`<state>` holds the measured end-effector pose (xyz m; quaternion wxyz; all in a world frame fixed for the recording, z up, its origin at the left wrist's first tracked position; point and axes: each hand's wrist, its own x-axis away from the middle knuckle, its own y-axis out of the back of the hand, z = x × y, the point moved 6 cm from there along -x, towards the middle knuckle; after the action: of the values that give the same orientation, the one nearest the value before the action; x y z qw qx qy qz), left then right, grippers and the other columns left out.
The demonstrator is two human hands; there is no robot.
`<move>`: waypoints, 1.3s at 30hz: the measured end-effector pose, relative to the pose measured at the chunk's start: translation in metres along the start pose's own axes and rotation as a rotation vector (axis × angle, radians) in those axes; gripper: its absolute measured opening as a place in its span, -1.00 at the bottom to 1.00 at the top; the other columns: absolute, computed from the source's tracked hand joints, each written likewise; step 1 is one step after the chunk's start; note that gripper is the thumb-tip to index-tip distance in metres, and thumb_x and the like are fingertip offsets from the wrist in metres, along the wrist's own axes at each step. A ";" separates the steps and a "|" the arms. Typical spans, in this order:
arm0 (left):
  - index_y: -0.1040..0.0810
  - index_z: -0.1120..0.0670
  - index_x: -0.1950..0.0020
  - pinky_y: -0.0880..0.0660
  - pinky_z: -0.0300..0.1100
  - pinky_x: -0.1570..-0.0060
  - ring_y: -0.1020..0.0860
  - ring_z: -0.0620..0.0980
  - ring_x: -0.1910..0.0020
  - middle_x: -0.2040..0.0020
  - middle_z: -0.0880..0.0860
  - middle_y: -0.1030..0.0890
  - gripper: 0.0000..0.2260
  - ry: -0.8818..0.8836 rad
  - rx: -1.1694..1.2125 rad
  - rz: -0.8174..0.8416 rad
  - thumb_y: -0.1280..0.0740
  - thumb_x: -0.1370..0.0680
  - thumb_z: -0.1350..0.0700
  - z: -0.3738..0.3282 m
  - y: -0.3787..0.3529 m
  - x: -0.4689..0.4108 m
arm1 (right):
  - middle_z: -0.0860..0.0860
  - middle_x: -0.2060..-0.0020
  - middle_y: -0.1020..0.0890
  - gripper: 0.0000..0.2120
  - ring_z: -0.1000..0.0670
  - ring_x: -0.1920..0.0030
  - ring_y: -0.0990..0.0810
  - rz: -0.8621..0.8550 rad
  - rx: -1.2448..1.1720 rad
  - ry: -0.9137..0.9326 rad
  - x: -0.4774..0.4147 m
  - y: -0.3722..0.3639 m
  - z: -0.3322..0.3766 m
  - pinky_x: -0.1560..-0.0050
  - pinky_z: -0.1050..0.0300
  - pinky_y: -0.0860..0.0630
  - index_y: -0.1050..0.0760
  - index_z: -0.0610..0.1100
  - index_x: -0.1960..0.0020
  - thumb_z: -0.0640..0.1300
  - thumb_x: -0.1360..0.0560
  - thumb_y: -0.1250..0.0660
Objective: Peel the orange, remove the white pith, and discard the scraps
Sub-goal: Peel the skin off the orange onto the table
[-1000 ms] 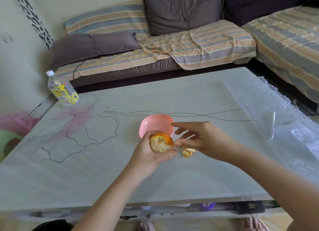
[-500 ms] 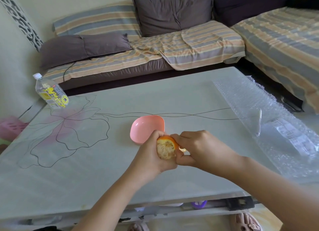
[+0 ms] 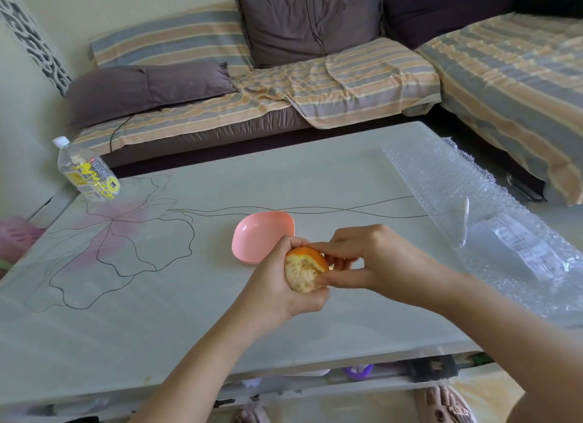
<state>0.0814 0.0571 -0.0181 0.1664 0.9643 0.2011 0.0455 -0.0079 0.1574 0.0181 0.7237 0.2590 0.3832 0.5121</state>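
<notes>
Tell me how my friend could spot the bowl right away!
Look at the big pale table with the flower drawing. Just beyond the half-peeled orange sits the bowl. It is solid pink, unlike the clear bottle and bubble wrap.

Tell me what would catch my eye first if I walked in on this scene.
The half-peeled orange stands out, gripped in the left hand above the near middle of the table, while the right hand pinches at its remaining peel. Just behind it sits a pink bowl. A plastic bottle stands at the far left corner, and bubble wrap covers the right side.
</notes>
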 end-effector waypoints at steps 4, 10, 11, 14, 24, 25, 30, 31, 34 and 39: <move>-0.45 0.07 -0.09 -0.55 -0.26 0.21 -0.58 -0.16 0.20 0.07 -0.01 -0.62 -0.56 0.007 0.012 0.033 -0.48 -0.26 0.20 0.000 -0.003 0.002 | 0.02 0.32 -0.55 -0.71 0.04 0.30 -0.49 0.014 0.050 0.026 0.001 -0.001 0.002 0.29 0.28 -0.41 -0.61 -0.02 -0.15 0.00 -0.45 -0.37; -0.44 0.07 -0.09 -0.49 -0.33 0.28 -0.56 -0.23 0.27 0.23 -0.18 -0.60 -0.55 0.026 0.003 0.038 -0.50 -0.29 0.32 0.003 -0.005 0.000 | -0.06 0.37 -0.44 -0.70 -0.05 0.39 -0.35 0.009 0.226 -0.040 -0.001 -0.010 0.002 0.38 0.08 -0.34 -0.62 -0.16 0.03 -0.04 -0.41 -0.21; -0.44 0.07 -0.09 -0.49 -0.33 0.28 -0.55 -0.23 0.27 0.23 -0.19 -0.60 -0.55 0.027 0.004 0.041 -0.50 -0.29 0.32 0.004 -0.005 0.000 | -0.05 0.39 -0.43 -0.68 -0.05 0.40 -0.34 0.004 0.248 -0.041 -0.002 -0.012 0.003 0.40 0.08 -0.32 -0.62 -0.17 0.06 -0.03 -0.41 -0.18; -0.44 0.05 -0.07 -0.49 -0.31 0.28 -0.54 -0.21 0.27 0.22 -0.16 -0.58 -0.56 0.027 0.004 0.034 -0.48 -0.25 0.24 0.006 -0.005 -0.002 | -0.01 0.50 -0.34 -0.74 -0.01 0.52 -0.23 -0.046 0.266 -0.013 -0.002 -0.015 0.005 0.54 0.16 -0.18 -0.56 -0.20 0.30 -0.04 -0.35 -0.22; -0.43 0.05 -0.08 -0.46 -0.30 0.29 -0.49 -0.19 0.28 0.16 -0.08 -0.52 -0.56 0.052 0.005 0.132 -0.46 -0.25 0.16 0.006 -0.006 0.000 | -0.08 0.51 -0.36 -0.82 0.02 0.46 -0.16 0.021 0.276 0.027 -0.003 -0.006 0.006 0.49 0.10 -0.24 -0.58 -0.21 0.30 -0.16 -0.34 -0.24; -0.43 0.05 -0.09 -0.45 -0.31 0.29 -0.49 -0.20 0.27 0.16 -0.09 -0.52 -0.56 0.061 0.002 0.152 -0.46 -0.25 0.16 0.006 -0.006 0.000 | -0.09 0.51 -0.36 -0.82 0.03 0.45 -0.14 0.029 0.271 0.027 -0.003 -0.005 0.005 0.48 0.10 -0.24 -0.58 -0.22 0.31 -0.16 -0.33 -0.25; -0.43 0.03 -0.12 -0.44 -0.32 0.28 -0.49 -0.21 0.27 0.17 -0.12 -0.51 -0.52 0.077 0.038 0.189 -0.47 -0.24 0.14 0.006 -0.006 0.000 | -0.16 0.48 -0.41 -0.81 -0.02 0.42 -0.17 -0.032 0.156 0.002 -0.005 0.005 0.002 0.45 0.01 -0.28 -0.55 -0.30 0.32 -0.18 -0.28 -0.24; -0.43 0.03 -0.12 -0.45 -0.32 0.27 -0.49 -0.21 0.26 0.17 -0.12 -0.52 -0.50 0.078 0.044 0.187 -0.48 -0.22 0.11 0.006 -0.005 0.000 | -0.15 0.49 -0.43 -0.82 -0.06 0.43 -0.24 -0.041 0.131 -0.003 -0.006 0.006 0.001 0.44 0.00 -0.30 -0.55 -0.31 0.32 -0.19 -0.28 -0.26; -0.45 0.02 -0.12 -0.45 -0.31 0.26 -0.49 -0.19 0.24 0.18 -0.13 -0.52 -0.45 0.092 0.060 0.213 -0.47 -0.16 0.01 0.005 -0.003 0.002 | -0.06 0.51 -0.48 -0.89 -0.05 0.44 -0.41 -0.047 0.053 -0.003 -0.009 0.008 -0.001 0.45 0.07 -0.37 -0.57 -0.29 0.33 -0.24 -0.29 -0.32; -0.48 0.00 -0.04 -0.46 -0.22 0.14 -0.51 -0.07 0.10 0.04 0.04 -0.55 -0.57 0.102 0.068 0.369 -0.47 -0.21 0.05 0.002 0.005 0.007 | -0.04 0.51 -0.48 -0.87 0.00 0.45 -0.44 -0.017 0.002 0.008 -0.013 0.006 0.006 0.47 0.16 -0.39 -0.54 -0.24 0.38 -0.23 -0.32 -0.32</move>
<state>0.0905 0.0549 -0.0178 0.1123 0.9863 0.0303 0.1172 -0.0081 0.1476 0.0301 0.7263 0.2543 0.3887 0.5066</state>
